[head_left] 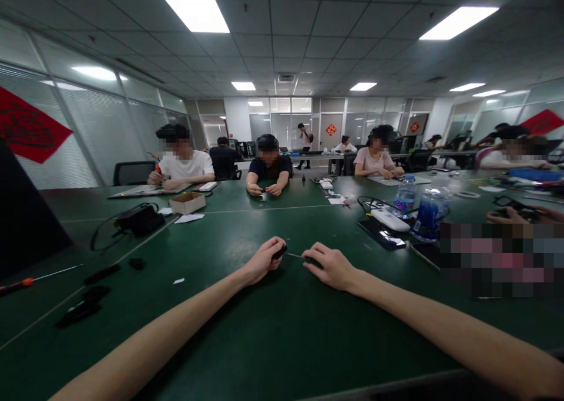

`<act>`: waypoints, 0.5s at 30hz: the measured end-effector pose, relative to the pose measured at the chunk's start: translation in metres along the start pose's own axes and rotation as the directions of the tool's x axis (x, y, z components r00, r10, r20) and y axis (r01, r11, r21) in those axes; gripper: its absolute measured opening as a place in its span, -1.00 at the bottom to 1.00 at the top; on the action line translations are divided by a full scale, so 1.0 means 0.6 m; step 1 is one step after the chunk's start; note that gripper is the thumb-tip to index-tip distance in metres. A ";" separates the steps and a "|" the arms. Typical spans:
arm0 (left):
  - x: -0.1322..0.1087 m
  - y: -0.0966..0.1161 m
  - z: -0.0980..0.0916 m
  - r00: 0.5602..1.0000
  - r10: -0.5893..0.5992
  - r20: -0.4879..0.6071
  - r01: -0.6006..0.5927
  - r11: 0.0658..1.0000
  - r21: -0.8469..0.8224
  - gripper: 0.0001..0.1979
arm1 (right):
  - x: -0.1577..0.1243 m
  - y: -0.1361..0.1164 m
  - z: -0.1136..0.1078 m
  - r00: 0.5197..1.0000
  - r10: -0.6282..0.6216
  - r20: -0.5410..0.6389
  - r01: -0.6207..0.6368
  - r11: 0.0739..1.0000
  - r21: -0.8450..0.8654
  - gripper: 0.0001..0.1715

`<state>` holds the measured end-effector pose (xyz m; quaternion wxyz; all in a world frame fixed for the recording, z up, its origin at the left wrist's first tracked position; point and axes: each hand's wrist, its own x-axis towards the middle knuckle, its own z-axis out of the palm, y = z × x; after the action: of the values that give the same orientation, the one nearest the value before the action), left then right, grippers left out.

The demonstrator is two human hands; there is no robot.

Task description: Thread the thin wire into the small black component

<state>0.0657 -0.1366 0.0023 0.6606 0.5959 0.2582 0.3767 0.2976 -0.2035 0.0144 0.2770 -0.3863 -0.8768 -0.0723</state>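
Observation:
My left hand [263, 261] is closed around a small black part [279, 252] just above the green table. I cannot make out what kind of part it is, since my fingers cover most of it. To its right, my right hand [331, 266] is closed on the dark handle of a small screwdriver [295, 255]. The thin metal shaft points left, and its tip reaches close to the black part; whether it touches is too small to tell. Both forearms rest low over the table [264, 336].
At left lie an orange-handled screwdriver [27, 282], black pieces [86, 305], a black device with a cable [140, 219] and a cardboard box [187, 202]. At right are a white power bank [390, 219], a phone [381, 234] and bottles [429, 213]. Several people sit around the table.

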 end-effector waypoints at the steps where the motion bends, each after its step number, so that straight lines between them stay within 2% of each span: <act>1: 0.000 0.000 0.000 1.000 -0.006 0.003 0.006 1.000 0.001 -0.73 | 0.001 0.004 0.002 0.999 0.041 -0.013 -0.041 0.999 0.007 -0.69; 6: -0.002 0.003 0.000 1.000 -0.017 0.020 0.017 1.000 0.005 -0.72 | 0.003 0.017 0.005 0.989 0.148 -0.030 -0.147 0.989 0.030 -0.71; 15: -0.002 0.003 0.002 1.000 -0.018 0.021 0.018 1.000 0.015 -0.70 | 0.003 0.011 -0.003 0.997 0.070 0.023 -0.072 0.996 0.061 -0.69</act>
<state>0.0655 -0.1382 0.0041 0.6622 0.6023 0.2593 0.3626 0.3021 -0.1985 0.0160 0.2821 -0.4091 -0.8672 -0.0310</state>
